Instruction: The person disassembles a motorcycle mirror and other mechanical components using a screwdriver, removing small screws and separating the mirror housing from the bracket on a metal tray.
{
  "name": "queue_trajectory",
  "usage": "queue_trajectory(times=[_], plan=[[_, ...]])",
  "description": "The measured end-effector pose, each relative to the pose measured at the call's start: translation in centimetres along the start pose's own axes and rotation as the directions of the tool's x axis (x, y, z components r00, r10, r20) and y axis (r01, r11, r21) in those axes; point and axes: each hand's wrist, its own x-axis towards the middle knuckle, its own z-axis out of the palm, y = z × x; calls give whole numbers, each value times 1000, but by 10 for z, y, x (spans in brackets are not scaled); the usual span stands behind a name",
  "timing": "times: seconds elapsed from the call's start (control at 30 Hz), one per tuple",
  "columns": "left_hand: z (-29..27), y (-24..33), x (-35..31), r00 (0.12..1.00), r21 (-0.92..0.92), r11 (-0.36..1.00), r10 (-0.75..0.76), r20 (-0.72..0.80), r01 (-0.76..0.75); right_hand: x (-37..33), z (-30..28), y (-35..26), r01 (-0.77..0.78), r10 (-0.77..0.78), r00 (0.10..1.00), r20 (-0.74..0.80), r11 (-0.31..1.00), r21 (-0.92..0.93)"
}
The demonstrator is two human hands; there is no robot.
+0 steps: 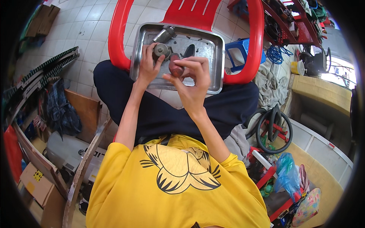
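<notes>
Left hand (147,67): closed around the round metal part (161,50), fingers at its far left side and thumb across its near side.
Right hand (195,78): thumb and fingers curled in, pinching the red-brown handle (176,68); the exact contact of each fingertip is hard to make out.
Round metal part: over the left half of the tray (217,85), its stepped, knob-like face turned up toward the head.
Red-brown handle: just right of the metal part and a little nearer the body — its long axis points mostly away from the chest, the far end leaning slightly left, beside the part's right edge.
Gap between them: whether the handle's far end, or anything beyond it, touches the part I cannot tell. The left hand is the nearer one to the part, the right to the handle.
Metal cylinder (164,34): lying in the tray beyond the left hand, tilted, its far end to the right.
Dark pointed piece (189,51): in the tray, just beyond the right hand's fingers.
Red chair (255,45): under the tray — in front of the lap.
</notes>
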Motion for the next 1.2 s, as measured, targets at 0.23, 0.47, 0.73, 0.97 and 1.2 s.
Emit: queue_trajectory(times=[0.23, 0.47, 0.73, 0.97, 1.2], plan=[[2, 4, 0, 1000, -53, 999, 6, 4, -6, -2, 16, -13, -27, 52, 991, -122, 980, 197], [1, 2, 0, 1000, -1, 1000, 29, 8, -29, -4, 10, -8, 89, -91, 993, -82, 996, -27], [2, 2, 1, 999, -27, 999, 33, 12, -32, -6, 5, -15, -8, 8, 1000, -7, 1000, 2], [2, 4, 3, 1000, -8, 1000, 15, 26, -14, -9, 5, -7, 0, 0, 1000, 5, 999, -42], [-2, 12, 2, 998, 79, 995, 52, 30, -54, -2, 10, -19, 126, -125, 992, 16, 979, -157]])
